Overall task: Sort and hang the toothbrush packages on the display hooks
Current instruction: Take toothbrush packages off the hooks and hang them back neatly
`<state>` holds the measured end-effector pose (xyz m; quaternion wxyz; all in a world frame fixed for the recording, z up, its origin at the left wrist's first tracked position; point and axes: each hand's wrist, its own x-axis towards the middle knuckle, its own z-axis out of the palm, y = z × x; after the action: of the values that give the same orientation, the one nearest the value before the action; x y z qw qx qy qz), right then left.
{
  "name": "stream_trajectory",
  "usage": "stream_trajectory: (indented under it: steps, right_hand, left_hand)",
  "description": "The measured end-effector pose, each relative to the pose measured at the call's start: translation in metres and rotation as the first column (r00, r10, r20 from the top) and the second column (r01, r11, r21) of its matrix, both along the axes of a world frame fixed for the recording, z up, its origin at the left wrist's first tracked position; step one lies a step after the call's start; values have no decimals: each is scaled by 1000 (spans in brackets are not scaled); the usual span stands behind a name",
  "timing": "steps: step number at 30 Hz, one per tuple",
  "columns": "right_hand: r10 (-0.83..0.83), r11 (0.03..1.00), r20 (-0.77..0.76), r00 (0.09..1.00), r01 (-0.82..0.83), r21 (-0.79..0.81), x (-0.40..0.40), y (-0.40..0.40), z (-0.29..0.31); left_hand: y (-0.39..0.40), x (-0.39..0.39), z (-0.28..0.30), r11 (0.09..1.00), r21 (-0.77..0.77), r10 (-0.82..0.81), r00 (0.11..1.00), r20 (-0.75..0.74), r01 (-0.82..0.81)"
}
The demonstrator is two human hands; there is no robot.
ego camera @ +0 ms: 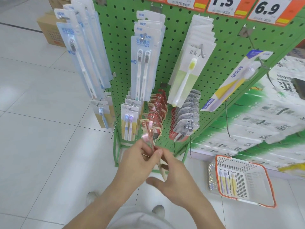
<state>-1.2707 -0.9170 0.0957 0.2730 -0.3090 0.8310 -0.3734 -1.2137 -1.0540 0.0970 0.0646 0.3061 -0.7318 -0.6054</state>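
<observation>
Basically the left hand (140,160) pinches the pink toothbrush package (148,138) by its lower end, top poking up toward the red-card hook (154,115) just above. Right hand (175,176) spread, fingers relaxed, brushing the pack's bottom. Looks light, thin, bendy card; likely slick blister. Better grip near the hang hole.

Head view looks steeply down, near the pegboard rack (165,66)
</observation>
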Motion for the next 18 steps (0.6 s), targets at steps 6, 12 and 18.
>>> stream_trajectory:
  steps: [6, 12, 18]
  right_hand:
    - [-190, 979, 38, 981, 192, -68, -17, -2, -18]
    - [-218, 971, 193, 957, 232, -55, -34, -5, -46]
    - [-296, 928, 282, 913, 344, -141, -57, -28, -72]
  left_hand:
    - [0, 3, 8, 987, 41, -157, 987, -42, 159]
    - [-19, -5, 1, 907, -419, -70, 996, -48, 43]
    - [-38, -35, -26, 832, -502, -239, 969, 64, 239]
